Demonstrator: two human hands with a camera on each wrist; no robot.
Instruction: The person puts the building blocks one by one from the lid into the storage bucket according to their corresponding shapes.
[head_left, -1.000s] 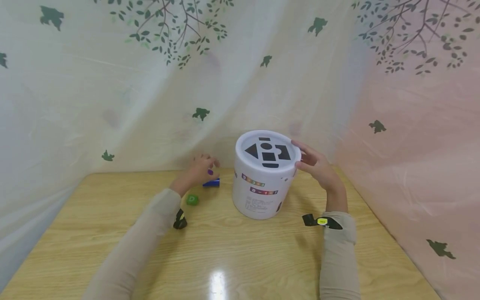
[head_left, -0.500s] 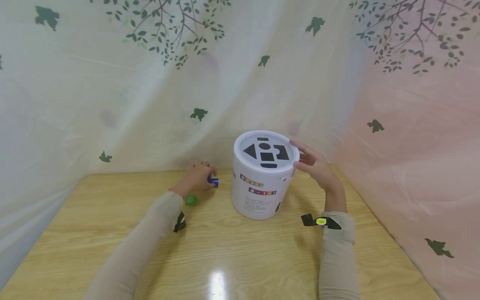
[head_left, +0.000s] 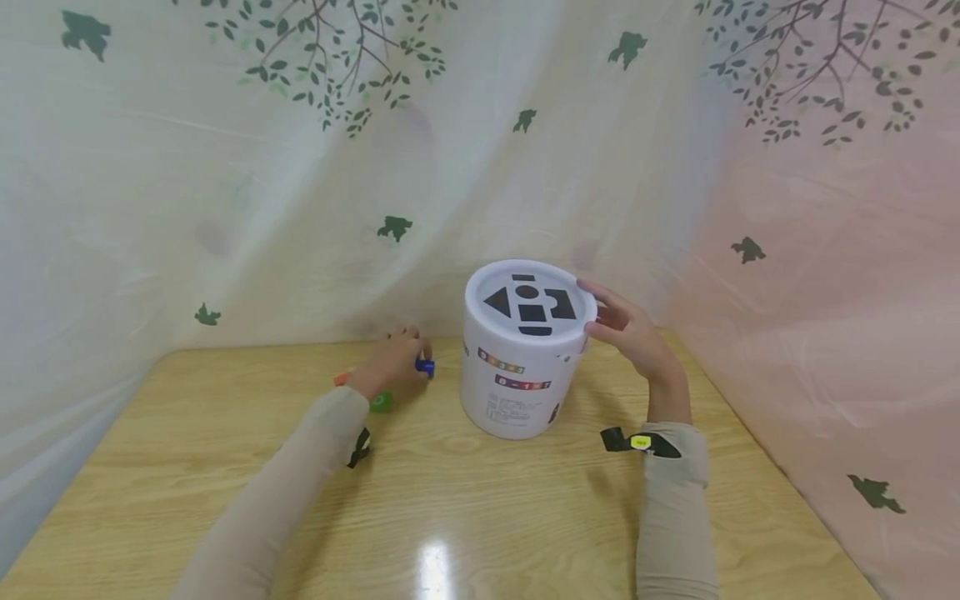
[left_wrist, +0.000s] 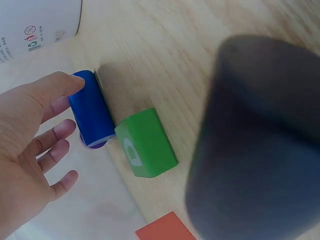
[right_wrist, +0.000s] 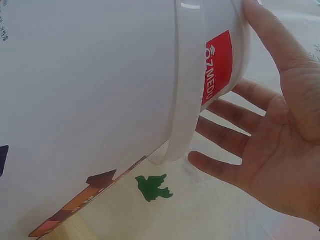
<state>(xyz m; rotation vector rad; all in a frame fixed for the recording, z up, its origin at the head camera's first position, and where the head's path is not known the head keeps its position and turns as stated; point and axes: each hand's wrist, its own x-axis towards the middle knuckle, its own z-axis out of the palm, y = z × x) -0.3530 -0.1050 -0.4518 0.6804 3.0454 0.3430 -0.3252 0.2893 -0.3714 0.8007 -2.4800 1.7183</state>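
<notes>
My left hand (head_left: pixel 396 365) is at the back of the table, pinching a blue cylindrical block (left_wrist: pixel 93 110) between thumb and forefinger. Its other fingers stand apart from the block. A purple edge (left_wrist: pixel 95 145) peeks out under the blue block's end. Right beside it lies a green block (left_wrist: pixel 146 144) with a pale letter on its face. My right hand (head_left: pixel 633 335) touches the upper right side of a white bucket (head_left: pixel 517 383), thumb and fingers spread around the lid's rim. Dark shape cutouts mark the bucket's lid (head_left: pixel 510 332).
An orange-red block (left_wrist: pixel 166 230) lies near the green one, mostly behind the left wrist in the head view. A handle band (right_wrist: pixel 188 90) runs along the bucket's side. Behind the wooden table (head_left: pixel 480 517) hangs a patterned curtain (head_left: pixel 315 208).
The left hand has come down and taken the blue block between thumb and finger. An orange-red block has come into sight behind the left wrist. My right hand stays at the bucket.
</notes>
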